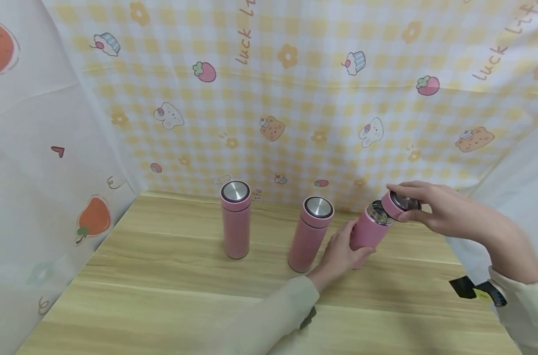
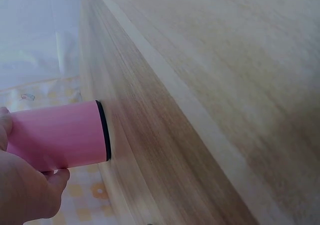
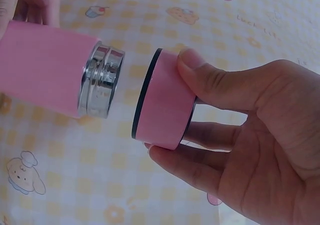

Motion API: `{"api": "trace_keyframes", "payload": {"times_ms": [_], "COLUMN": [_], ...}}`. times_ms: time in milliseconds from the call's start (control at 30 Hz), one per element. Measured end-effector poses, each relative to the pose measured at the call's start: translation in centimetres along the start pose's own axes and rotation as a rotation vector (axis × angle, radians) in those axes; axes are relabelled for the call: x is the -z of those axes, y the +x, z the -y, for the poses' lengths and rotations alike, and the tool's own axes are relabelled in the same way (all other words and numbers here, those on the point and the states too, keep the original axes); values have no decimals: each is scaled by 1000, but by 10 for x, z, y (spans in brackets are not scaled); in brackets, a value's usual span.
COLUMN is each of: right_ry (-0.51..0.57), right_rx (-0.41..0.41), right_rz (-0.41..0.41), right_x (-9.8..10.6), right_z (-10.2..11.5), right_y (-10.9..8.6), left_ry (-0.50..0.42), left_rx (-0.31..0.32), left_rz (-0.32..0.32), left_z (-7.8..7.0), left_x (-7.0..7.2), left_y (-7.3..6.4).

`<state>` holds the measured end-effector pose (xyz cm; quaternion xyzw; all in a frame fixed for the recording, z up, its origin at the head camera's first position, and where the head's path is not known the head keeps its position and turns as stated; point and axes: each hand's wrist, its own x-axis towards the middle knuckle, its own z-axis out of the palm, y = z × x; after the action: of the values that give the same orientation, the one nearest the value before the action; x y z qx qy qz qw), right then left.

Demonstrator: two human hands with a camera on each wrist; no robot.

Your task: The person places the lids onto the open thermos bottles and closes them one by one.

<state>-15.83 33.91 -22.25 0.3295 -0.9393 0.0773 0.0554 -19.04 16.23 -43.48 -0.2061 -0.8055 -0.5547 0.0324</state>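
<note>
A pink thermos bottle (image 1: 367, 230) stands at the right with its steel neck (image 3: 102, 80) bare. My left hand (image 1: 340, 254) grips its body from the near left side. In the left wrist view the black-edged base of the bottle (image 2: 65, 135) meets the wooden tabletop. My right hand (image 1: 428, 204) holds the pink lid (image 3: 162, 102) between thumb and fingers, tilted beside the neck. A gap shows between lid and neck in the right wrist view. The lid's top is brushed steel with a black ring.
Two more pink thermos bottles with lids on stand to the left, one in the middle (image 1: 308, 236) and one farther left (image 1: 236, 222). A yellow checked cloth (image 1: 233, 108) hangs behind the wooden table (image 1: 162, 296). White printed cloth (image 1: 29, 172) hangs at the left side.
</note>
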Motion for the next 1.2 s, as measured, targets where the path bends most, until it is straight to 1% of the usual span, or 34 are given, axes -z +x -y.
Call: {"api": "trace_keyframes", "payload": {"times_ms": [267,367,500,633,900,1200], "right_ry": [13,34,73,102,111,137], "right_rx": [19,6,-33,-62,-61,-65], "right_rz": [-1,35,96,132,141,159], "right_x": [-2,-2,-3,-5,-10,-10], "right_z": [-2,-3,-4,-4,-6,-8], "right_y": [8,12,16,20,25,28], "left_ry": [16,17,17,16,36,20], "left_rx": [17,11,-2,-4,-15,-22], "left_rz": [9,10,10,11,9,5], "left_z": [1,2,3,3,3,5], "left_x": [-1,-2,-2,-2,-1,-3], "left_y": [0,1,1,0,1,1]}}
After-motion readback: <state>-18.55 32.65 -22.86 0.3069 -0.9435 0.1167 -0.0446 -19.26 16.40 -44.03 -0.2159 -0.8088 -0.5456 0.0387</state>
